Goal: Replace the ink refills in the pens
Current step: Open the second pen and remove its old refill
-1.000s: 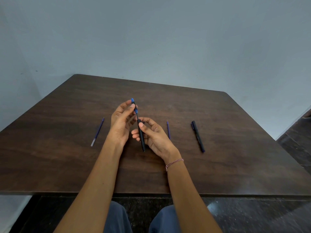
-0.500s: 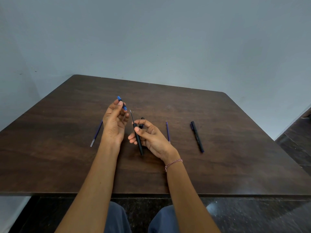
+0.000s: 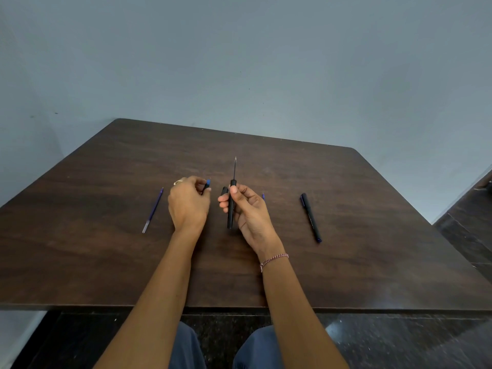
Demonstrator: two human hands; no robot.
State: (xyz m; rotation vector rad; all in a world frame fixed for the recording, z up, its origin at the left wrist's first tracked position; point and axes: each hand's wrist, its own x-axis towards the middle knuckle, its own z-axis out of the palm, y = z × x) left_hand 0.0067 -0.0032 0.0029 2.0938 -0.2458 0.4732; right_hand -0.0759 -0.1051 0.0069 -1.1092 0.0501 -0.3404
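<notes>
My right hand [image 3: 249, 209] grips a black pen barrel [image 3: 230, 211] upright over the dark wooden table [image 3: 106, 262]. A thin refill [image 3: 234, 168] sticks out of the barrel's top end. A second short black piece [image 3: 224, 191] shows beside my right fingers. My left hand [image 3: 187, 203] is closed on the pen's blue front section [image 3: 207, 184], held just left of the barrel and apart from it. A loose blue refill [image 3: 152, 210] lies on the table to the left. Another blue refill [image 3: 263, 195] is mostly hidden behind my right hand. A whole black pen [image 3: 310, 217] lies to the right.
A plain grey wall rises behind the table's far edge. The table's near edge runs just above my knees. Dark stone floor shows at the right and below.
The blue front section came off the barrel in my left hand and dropped lower. My right hand tilted the barrel upright, and the refill now stands exposed.
</notes>
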